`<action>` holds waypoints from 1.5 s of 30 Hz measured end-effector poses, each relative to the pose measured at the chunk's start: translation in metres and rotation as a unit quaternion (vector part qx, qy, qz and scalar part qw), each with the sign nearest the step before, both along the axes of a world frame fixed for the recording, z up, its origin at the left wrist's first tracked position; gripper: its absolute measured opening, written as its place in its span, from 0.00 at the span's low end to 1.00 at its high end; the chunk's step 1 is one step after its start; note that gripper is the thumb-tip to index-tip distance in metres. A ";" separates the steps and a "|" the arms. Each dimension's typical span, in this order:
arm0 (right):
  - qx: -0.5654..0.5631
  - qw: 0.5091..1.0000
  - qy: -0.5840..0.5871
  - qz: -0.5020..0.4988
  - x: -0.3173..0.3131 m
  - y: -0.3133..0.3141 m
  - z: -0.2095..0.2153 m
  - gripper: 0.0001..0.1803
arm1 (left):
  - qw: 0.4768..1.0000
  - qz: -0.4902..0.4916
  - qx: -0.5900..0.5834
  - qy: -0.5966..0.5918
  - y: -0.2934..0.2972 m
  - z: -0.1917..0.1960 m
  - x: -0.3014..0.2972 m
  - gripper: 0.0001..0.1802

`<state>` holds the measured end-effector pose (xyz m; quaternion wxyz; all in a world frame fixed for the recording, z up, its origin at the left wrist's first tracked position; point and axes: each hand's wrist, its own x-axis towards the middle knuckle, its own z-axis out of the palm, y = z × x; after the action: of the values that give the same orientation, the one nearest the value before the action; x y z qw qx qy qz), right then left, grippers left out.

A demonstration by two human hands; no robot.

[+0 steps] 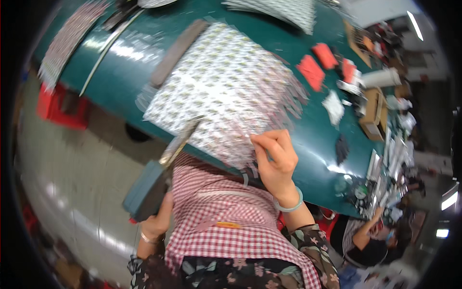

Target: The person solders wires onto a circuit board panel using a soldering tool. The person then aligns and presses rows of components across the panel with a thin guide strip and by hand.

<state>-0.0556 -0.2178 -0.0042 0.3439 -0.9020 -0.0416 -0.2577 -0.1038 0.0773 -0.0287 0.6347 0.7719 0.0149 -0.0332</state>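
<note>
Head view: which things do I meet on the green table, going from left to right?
Long metal ruler → grey bar → spread of patterned sheets → red pads → white roll

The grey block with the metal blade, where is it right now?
In the head view, the grey block tool is at lower left, gripped by the left hand, its blade reaching the near edge of the patterned sheets on the green table.

A factory workshop: a long green worktable [308, 144] carries fanned stacks of printed paper sheets [226, 86], red pads [311, 72] and cardboard boxes [373, 113], with another worker [370, 241] seated farther along it.
</note>
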 end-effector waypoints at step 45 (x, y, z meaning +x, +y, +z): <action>-0.325 0.850 0.042 -0.412 -0.117 -0.230 -0.059 0.15 | 0.922 -0.294 0.190 -0.165 -0.147 0.025 0.197 0.18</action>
<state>-0.1730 -0.4474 -0.0632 -0.1048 -0.9068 0.2667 -0.3093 0.0930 -0.0692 -0.0041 0.4310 0.8423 -0.3118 -0.0873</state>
